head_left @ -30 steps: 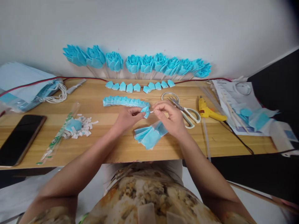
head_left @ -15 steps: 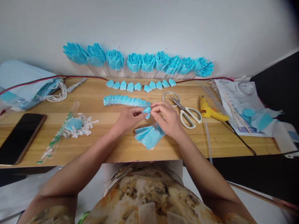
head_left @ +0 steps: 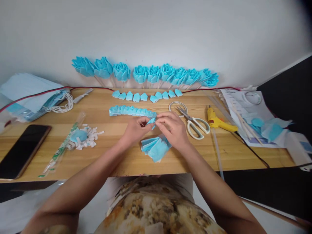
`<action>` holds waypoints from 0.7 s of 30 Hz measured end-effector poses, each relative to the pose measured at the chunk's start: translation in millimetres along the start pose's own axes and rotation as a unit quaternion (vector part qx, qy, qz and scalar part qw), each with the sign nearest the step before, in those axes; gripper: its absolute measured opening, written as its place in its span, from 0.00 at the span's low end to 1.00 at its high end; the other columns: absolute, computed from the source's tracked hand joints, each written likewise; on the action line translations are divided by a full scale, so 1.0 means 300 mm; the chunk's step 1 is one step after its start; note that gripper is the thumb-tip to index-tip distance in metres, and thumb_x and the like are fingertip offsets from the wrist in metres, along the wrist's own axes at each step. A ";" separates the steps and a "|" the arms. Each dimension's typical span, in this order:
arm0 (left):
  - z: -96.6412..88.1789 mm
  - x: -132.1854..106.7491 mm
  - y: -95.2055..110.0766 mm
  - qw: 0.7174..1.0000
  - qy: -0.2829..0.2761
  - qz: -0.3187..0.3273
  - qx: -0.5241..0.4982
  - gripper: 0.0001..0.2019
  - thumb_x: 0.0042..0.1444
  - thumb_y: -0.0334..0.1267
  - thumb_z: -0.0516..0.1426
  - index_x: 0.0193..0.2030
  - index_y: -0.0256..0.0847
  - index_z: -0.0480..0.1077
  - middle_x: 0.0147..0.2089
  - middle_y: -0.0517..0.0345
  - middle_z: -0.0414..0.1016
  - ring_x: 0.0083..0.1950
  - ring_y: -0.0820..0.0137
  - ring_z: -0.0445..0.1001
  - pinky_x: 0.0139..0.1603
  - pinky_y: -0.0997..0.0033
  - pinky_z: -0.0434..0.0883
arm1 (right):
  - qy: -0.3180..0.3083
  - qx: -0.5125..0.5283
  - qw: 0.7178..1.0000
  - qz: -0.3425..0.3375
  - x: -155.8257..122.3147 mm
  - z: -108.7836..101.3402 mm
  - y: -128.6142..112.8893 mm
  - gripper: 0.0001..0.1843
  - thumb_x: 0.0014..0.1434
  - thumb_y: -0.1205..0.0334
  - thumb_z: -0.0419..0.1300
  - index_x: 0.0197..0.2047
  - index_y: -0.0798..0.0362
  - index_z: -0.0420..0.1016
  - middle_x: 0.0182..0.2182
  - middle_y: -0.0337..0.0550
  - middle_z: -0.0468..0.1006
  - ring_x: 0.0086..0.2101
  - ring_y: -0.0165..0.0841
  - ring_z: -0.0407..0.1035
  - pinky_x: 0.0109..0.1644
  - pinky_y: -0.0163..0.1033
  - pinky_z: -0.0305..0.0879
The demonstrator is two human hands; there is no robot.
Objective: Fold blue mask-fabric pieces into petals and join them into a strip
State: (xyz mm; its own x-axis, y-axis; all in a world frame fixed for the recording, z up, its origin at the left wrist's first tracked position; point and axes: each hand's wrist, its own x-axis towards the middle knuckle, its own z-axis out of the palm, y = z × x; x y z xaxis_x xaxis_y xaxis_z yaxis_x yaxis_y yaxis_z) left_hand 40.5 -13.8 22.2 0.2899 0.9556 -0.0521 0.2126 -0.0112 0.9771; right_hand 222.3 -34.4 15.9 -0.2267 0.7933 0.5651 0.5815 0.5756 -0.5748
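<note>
Between my two hands is a small folded piece of blue fabric (head_left: 151, 121). My left hand (head_left: 136, 130) pinches it from the left. From the other side my right hand (head_left: 173, 128) grips its right edge with thumb and forefinger. Just beyond my fingers runs a row of overlapping folded blue petals (head_left: 131, 110). Below my right hand lies a fanned stack of flat blue fabric pieces (head_left: 157, 149), partly covered by that hand. Farther back, several separate pointed petals (head_left: 136, 97) lie in a line.
Blue fabric flowers (head_left: 140, 74) on sticks lean against the wall. Scissors (head_left: 195, 125), a tape roll (head_left: 178, 108) and a yellow glue gun (head_left: 216, 121) lie to the right. At left are a phone (head_left: 23, 151), white paper scraps (head_left: 89, 138) and a bag of sheets (head_left: 29, 94).
The blue piece has turned between my fingers and its shape looks different, more slanted now. Both hands stay in nearly the same place. The whole view has shifted slightly, with the table lower in it.
</note>
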 end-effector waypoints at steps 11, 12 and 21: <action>0.003 -0.002 0.012 0.997 0.033 0.020 -0.068 0.13 0.50 0.47 0.63 0.26 0.40 0.70 0.26 0.63 0.66 0.30 0.74 0.61 0.33 0.71 0.61 | 0.064 0.151 0.976 0.145 -0.021 0.020 -0.001 0.18 0.69 0.57 0.54 0.61 0.44 0.68 0.47 0.46 0.82 0.46 0.38 0.77 0.50 0.48 0.74; 0.002 -0.002 0.010 0.997 0.032 0.015 -0.071 0.13 0.49 0.47 0.63 0.26 0.40 0.70 0.26 0.63 0.66 0.30 0.74 0.61 0.33 0.71 0.61 | 0.062 0.177 0.969 0.159 -0.021 0.018 0.009 0.21 0.69 0.55 0.55 0.63 0.44 0.66 0.46 0.46 0.82 0.46 0.38 0.77 0.50 0.48 0.74; 0.026 -0.006 0.001 0.998 -0.006 -0.002 -0.056 0.13 0.50 0.48 0.62 0.28 0.39 0.72 0.27 0.63 0.69 0.30 0.74 0.64 0.34 0.72 0.63 | -0.015 0.246 0.956 0.160 -0.014 0.025 0.011 0.30 0.60 0.58 0.62 0.66 0.45 0.65 0.39 0.40 0.76 0.39 0.31 0.73 0.47 0.42 0.74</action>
State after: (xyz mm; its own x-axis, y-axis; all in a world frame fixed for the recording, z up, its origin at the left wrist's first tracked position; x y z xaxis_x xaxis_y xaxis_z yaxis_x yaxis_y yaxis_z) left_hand 47.3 -17.7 21.1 0.3015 0.9517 -0.0576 0.1077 0.0261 0.9938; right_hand 219.3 -34.4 7.2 -0.1265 0.9451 0.3012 0.1879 0.3210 -0.9283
